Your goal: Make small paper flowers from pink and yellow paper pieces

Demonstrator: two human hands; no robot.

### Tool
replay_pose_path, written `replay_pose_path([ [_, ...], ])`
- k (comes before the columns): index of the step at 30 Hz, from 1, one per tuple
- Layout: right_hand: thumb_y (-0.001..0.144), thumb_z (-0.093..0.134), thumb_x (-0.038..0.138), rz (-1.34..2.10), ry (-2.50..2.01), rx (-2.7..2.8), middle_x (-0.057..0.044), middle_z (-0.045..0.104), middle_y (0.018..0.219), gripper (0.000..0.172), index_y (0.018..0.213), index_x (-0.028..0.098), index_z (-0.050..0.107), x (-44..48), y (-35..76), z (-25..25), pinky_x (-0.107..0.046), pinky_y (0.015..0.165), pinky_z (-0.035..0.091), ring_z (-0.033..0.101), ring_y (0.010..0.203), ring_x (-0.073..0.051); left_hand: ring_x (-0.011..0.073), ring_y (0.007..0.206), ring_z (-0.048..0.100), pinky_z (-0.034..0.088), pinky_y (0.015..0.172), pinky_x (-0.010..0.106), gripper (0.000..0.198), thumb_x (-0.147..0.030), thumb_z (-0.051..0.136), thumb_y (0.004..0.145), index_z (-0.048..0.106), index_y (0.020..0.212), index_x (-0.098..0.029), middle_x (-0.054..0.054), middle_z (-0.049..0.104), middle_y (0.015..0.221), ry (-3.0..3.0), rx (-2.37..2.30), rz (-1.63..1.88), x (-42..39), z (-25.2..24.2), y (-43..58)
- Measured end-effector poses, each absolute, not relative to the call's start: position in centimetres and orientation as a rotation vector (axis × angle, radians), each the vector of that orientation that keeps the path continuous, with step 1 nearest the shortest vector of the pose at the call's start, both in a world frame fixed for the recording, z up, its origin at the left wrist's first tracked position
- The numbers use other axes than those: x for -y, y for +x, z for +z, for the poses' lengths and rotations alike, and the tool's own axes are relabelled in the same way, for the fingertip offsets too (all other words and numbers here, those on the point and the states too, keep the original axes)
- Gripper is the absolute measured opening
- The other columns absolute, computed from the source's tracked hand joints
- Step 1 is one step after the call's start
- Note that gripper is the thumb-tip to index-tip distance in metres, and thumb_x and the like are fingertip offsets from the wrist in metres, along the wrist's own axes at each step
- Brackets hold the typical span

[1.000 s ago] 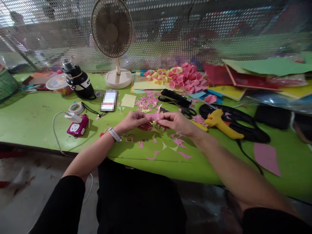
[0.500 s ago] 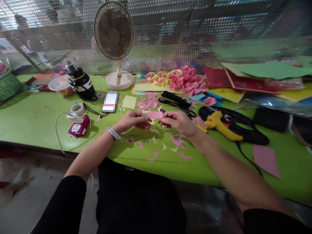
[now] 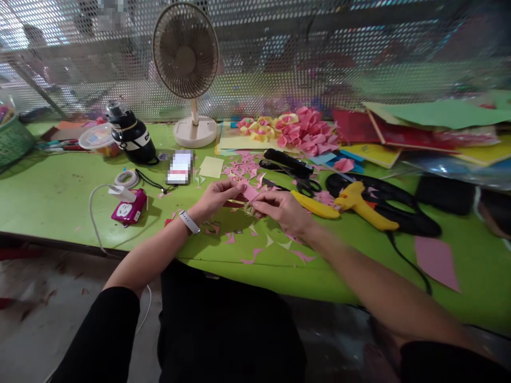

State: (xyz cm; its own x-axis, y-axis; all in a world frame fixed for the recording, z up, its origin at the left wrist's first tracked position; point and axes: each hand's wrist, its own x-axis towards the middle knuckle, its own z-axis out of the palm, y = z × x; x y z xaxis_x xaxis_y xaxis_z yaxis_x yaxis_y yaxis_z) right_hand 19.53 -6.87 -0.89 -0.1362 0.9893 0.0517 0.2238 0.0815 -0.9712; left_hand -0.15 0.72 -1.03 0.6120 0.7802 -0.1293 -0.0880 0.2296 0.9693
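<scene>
A small folded piece of pink paper (image 3: 250,192) is pinched between my two hands above the green table (image 3: 151,226). My left hand (image 3: 221,198) grips its upper left part between thumb and fingers. On the other side, my right hand (image 3: 278,210) holds its lower right edge, fingertips closed. Pink and pale yellow paper scraps (image 3: 241,169) lie behind and below the hands. Just right of my right hand rests a yellow-handled tool (image 3: 315,204), with black-handled scissors (image 3: 307,186) and a black stapler (image 3: 288,161) beyond it.
A yellow glue gun (image 3: 365,206) lies on a black stand to the right, its cord trailing forward. Pink and yellow paper flowers (image 3: 307,132) are heaped at the back. A fan (image 3: 195,130), a phone (image 3: 180,167), a black bottle (image 3: 133,137) and a purple power adapter (image 3: 130,207) stand left.
The pink paper has turned from level to slanted, and my left hand has come onto it. My right hand has shifted left and slightly down, uncovering the yellow-handled tool.
</scene>
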Motion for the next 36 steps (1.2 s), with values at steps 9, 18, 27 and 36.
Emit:
replay_pose_path([
  [9,0.085,0.067,0.025,0.679,-1.033,1.924,-0.004,0.067,0.105,0.021,0.103,0.033,0.075,5.9,21.5,-0.3,-0.041,0.085,0.055,0.063,0.093,-0.021,0.0089,0.064,0.07,0.058,0.066,0.023,0.022,-0.03,0.073,0.086,0.065,0.088,-0.009,0.005,0.073,0.076,1.207,-0.699,0.472,-0.8,0.0,-0.5],
  [18,0.087,0.069,0.028,0.584,-0.951,1.909,-0.004,0.063,0.097,0.021,0.104,0.036,0.078,6.4,21.0,-0.2,-0.04,0.084,0.053,0.061,0.093,-0.021,0.0067,0.057,0.067,0.056,0.061,0.02,0.021,-0.019,0.08,0.078,0.065,0.088,-0.007,0.004,0.073,0.073,1.174,-0.729,0.517,-1.0,-0.3,-0.4],
  [27,0.084,0.071,0.026,0.627,-0.91,1.912,-0.004,0.062,0.101,0.021,0.1,0.037,0.079,6.3,21.4,0.0,-0.042,0.088,0.053,0.06,0.098,-0.022,0.0047,0.052,0.064,0.054,0.056,0.015,0.022,-0.02,0.083,0.074,0.067,0.082,-0.007,0.002,0.07,0.067,1.122,-0.695,0.489,-0.9,0.1,-0.6],
  [36,0.087,0.072,0.038,0.594,-0.947,1.863,-0.005,0.061,0.098,0.009,0.092,0.035,0.079,6.3,20.9,-0.6,-0.042,0.089,0.053,0.06,0.097,-0.022,0.007,0.058,0.068,0.058,0.065,0.021,0.028,-0.023,0.086,0.069,0.068,0.084,-0.007,0.003,0.073,0.071,1.152,-0.72,0.546,-0.9,-0.6,-0.3],
])
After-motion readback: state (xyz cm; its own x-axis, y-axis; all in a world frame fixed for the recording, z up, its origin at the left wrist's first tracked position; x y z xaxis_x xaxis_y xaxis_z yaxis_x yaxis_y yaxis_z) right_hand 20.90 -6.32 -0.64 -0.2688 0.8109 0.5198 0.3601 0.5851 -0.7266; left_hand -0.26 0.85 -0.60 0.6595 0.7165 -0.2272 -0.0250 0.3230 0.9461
